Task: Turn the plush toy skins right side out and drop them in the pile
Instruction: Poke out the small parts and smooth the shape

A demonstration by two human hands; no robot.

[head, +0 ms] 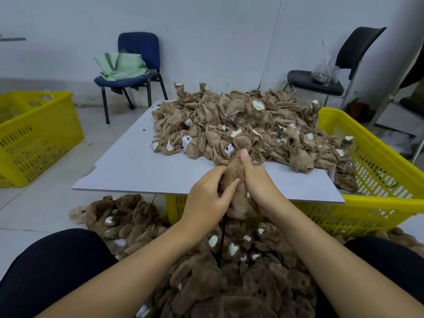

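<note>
Both hands are wrapped around one brown plush skin [238, 180] at the near edge of the grey board [137, 166], left hand [207, 198] and right hand [257, 180] squeezing it, fluffy pile [229, 271] on the floor right below.

Tan plush skins [238, 125], yellow baskets [371, 157], grey board [137, 166], blue chair [137, 49], green bag [121, 66].

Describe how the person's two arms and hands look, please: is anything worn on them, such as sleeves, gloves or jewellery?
Both arms are bare from the bottom edge of the picture to the fingertips: no sleeves show. The left hand and the right hand wear no gloves, and no rings, watch or bracelets show. The nails are short and unpainted, as the right thumb shows plainly. Dark clothing covers the knees.
</note>
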